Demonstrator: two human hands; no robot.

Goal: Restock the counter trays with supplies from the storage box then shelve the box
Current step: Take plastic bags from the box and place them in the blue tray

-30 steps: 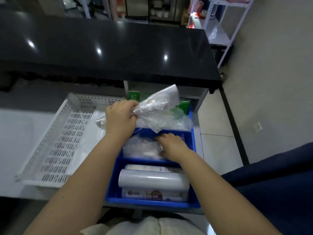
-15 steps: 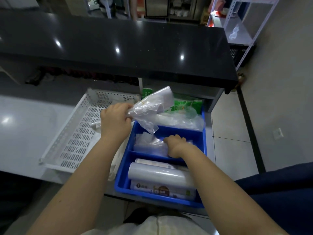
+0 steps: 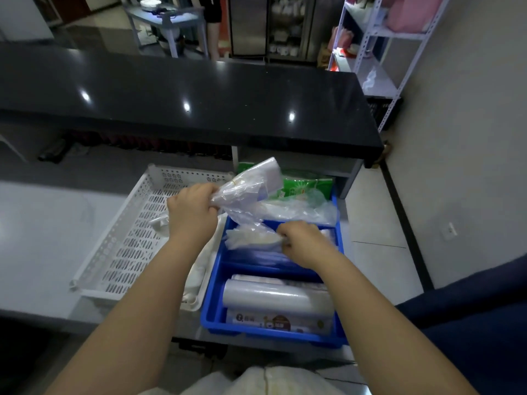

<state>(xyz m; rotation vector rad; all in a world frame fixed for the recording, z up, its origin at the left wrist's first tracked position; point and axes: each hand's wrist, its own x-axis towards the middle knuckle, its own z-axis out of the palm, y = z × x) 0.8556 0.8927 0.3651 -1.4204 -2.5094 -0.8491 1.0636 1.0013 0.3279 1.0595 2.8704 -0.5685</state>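
A blue divided storage box (image 3: 214, 303) sits on the lower counter in front of me. My left hand (image 3: 191, 210) grips a bundle of clear plastic bags (image 3: 251, 185) above the box's left rim. In the middle compartment, my right hand (image 3: 303, 240) pinches a second clear plastic bag pack (image 3: 251, 238), lifted slightly off the compartment floor. The near compartment holds a roll of cling film (image 3: 278, 297) and a printed box (image 3: 281, 322). Green packets (image 3: 309, 186) and loose clear bags lie in the far compartment. A white perforated tray (image 3: 125, 240) stands to the left of the box.
A black glossy counter top (image 3: 182, 92) runs across above the lower work surface. A white metal shelf rack (image 3: 393, 44) stands at the far right by the wall. A dark blue seat (image 3: 479, 323) is at my right. White cloth-like material lies between tray and box.
My right hand has closed on a clear bag pack in the middle compartment and raised it. My left hand keeps the bag bundle in about the same place. The view shifted slightly.
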